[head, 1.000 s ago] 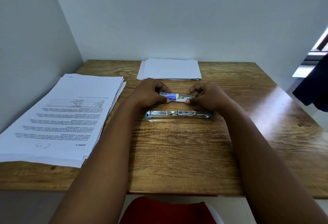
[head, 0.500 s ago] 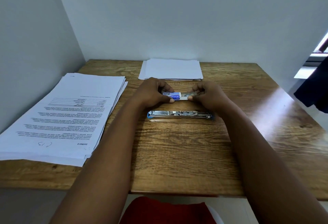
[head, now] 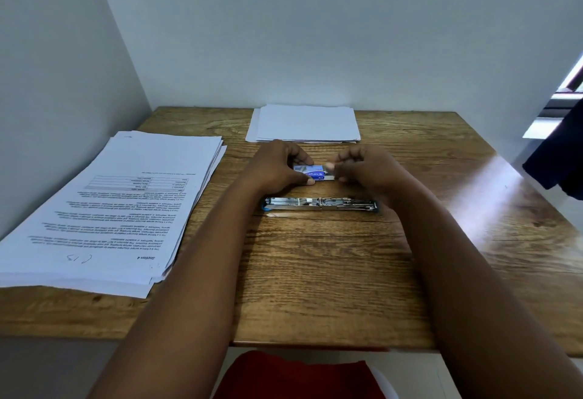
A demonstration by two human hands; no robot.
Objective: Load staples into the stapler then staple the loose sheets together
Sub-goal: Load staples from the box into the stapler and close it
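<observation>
Wooden desk point(head: 315, 272) lies bare nearside; both hands' grip holds staple box point(head: 310, 173) behind opened stapler point(head: 320, 203).

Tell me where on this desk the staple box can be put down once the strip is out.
Free: the bare wood on the near side of the open stapler, between both forearms, and the right part of the desk up to its edge. Crowded: the printed stack fills the left, the blank sheets the far middle, and both hands work the staple box.
</observation>
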